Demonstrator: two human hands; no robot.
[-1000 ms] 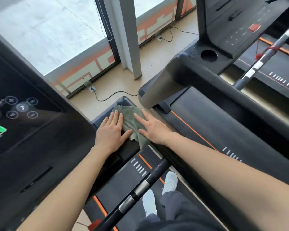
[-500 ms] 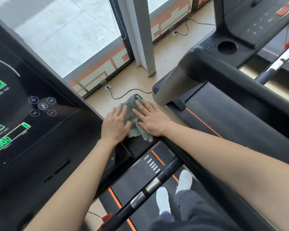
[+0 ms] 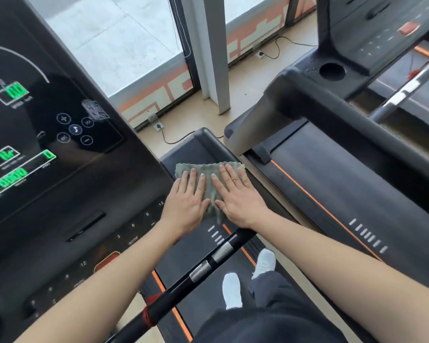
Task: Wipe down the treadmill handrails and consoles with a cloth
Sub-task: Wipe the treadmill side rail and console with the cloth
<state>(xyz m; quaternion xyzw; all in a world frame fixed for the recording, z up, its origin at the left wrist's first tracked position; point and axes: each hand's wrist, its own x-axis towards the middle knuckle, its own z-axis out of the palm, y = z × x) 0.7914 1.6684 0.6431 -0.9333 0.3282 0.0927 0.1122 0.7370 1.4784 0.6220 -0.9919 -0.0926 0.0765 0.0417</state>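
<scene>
A green cloth [image 3: 208,168] lies spread flat on the black right side rail [image 3: 203,142] of the treadmill I stand on. My left hand [image 3: 187,201] presses on the cloth's left half with straight fingers. Beside it, my right hand [image 3: 235,196] lies flat on the right half, fingers straight too. The dark console [image 3: 47,144] with green readouts fills the left of the view. A black crossbar handrail [image 3: 196,271] with silver grips runs diagonally below my wrists.
A second treadmill stands to the right, with a thick black handrail [image 3: 357,112], a cup holder [image 3: 331,71] and its belt [image 3: 344,189]. A wall socket with a black cable [image 3: 174,139] sits on the floor by the window. My white shoes [image 3: 233,290] are on the belt.
The cloth has gone from bunched to spread flat under both palms. My hands moved closer together, and the view has shifted so more of the console shows.
</scene>
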